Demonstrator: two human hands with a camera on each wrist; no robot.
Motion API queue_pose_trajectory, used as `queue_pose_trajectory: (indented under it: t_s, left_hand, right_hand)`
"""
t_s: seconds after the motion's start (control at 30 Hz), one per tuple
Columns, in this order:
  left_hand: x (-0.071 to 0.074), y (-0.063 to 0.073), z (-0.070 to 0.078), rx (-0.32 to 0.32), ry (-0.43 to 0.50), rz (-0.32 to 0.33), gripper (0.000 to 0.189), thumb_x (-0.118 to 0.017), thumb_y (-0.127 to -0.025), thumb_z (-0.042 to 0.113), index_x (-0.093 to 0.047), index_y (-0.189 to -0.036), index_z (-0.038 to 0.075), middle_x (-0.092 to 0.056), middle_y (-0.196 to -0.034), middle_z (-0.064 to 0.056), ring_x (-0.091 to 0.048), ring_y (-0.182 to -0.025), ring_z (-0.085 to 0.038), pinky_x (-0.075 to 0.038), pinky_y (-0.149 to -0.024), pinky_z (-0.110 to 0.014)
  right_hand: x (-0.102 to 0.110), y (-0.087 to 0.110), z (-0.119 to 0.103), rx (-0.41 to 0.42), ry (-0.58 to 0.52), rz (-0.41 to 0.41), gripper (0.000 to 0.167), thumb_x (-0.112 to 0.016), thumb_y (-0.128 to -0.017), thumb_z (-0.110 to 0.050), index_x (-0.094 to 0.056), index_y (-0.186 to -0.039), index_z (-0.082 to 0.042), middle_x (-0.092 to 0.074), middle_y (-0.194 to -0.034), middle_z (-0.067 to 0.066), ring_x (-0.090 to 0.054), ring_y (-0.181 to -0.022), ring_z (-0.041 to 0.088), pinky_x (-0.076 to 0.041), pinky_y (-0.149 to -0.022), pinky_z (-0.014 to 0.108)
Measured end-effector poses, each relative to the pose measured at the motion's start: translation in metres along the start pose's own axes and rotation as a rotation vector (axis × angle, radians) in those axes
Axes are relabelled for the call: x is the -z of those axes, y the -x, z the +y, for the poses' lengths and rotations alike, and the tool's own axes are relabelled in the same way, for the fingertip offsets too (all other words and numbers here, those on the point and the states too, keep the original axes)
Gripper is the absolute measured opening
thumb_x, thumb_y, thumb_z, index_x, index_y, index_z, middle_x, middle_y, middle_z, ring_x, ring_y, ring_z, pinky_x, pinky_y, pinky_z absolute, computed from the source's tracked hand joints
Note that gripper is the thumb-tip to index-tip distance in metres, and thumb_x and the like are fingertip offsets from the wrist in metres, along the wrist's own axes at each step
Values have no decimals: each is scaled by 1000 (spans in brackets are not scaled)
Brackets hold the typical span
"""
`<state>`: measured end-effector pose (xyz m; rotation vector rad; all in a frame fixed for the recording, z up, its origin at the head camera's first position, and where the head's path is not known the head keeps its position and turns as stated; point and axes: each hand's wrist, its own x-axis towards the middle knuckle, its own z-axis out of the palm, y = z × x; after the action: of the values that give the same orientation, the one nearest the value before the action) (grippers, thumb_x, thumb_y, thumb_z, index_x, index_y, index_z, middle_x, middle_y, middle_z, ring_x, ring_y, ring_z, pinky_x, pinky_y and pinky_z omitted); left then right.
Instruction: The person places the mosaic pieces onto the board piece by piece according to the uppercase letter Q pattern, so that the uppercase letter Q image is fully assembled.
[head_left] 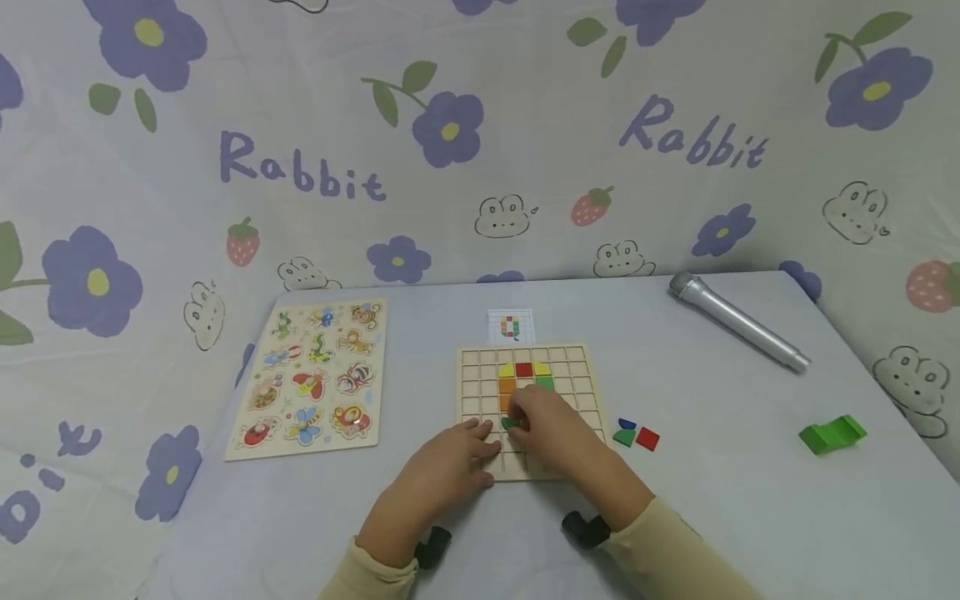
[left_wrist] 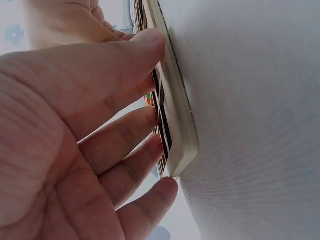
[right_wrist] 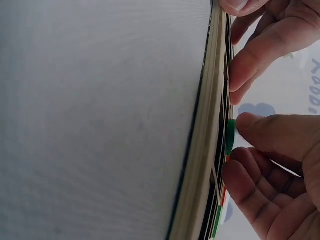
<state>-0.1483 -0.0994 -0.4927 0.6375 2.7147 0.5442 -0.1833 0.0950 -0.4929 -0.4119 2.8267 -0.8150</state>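
A wooden grid board [head_left: 471, 360] lies on the table, its upper squares bearing a red square [head_left: 523, 369], two yellow pieces [head_left: 507, 370], orange squares [head_left: 507, 386] and a green square [head_left: 544, 383]. Over its middle, my right hand [head_left: 551, 427] pinches a green rounded piece [right_wrist: 230, 136] low on the grid, the thumb against it. The hand covers part of the pattern. My left hand [head_left: 447, 460] rests along the board's left front corner, fingers spread over the grid and the thumb at the near edge.
Behind the board lies a small card [head_left: 510, 327] with a coloured Q-shaped pattern. Loose blue, green and red pieces [head_left: 648, 439] lie to its right. An insect puzzle [head_left: 307, 375] is at left; a silver microphone [head_left: 738, 322] and a green block [head_left: 832, 434] are at right.
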Motion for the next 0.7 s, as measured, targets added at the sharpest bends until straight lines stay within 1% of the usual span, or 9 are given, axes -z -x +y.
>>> queue_pose_trajectory:
  t_s: [0.27, 0.57, 0.63, 0.7]
  left_hand:
    - [1, 1, 1, -11, 18, 6, 49, -86, -95, 22, -75, -142, 15, -56, -165, -5, -47, -158, -28, -44, -128, -51]
    - [0, 1, 0, -7, 7, 3, 50, -86, -95, 22, -74, -143, 16, -56, -165, -4, -47, -158, -28, -45, -128, -50]
    - [0, 1, 1, -2, 9, 2, 50, -86, -95, 22, -74, -143, 16, -56, -165, -4, -47, -158, -28, -44, -128, -50]
    - [1, 2, 2, 6, 19, 1, 50, -86, -95, 22, -74, -143, 16, -56, -165, -3, -47, -159, -27, -44, -128, -50]
  right_hand:
    - [2, -4, 0, 3, 2, 5, 11, -83, -97, -11, -73, -98, -11, -62, -87, -1, -56, -85, 17, -52, -77, 32]
    - [0, -9, 0, 7, 5, 9, 10, -84, -97, -12, -74, -95, -12, -62, -85, -1, -56, -85, 18, -53, -78, 32]
    - [-1, -9, 2, 7, -3, 13, 10, -83, -98, -13, -74, -94, -13, -62, -86, -1, -56, -85, 18, -53, -78, 31]
    - [2, -6, 3, -10, -29, 29, 10, -83, -98, -15, -74, -94, -14, -63, -87, -1, -56, -86, 18, -54, -79, 32]
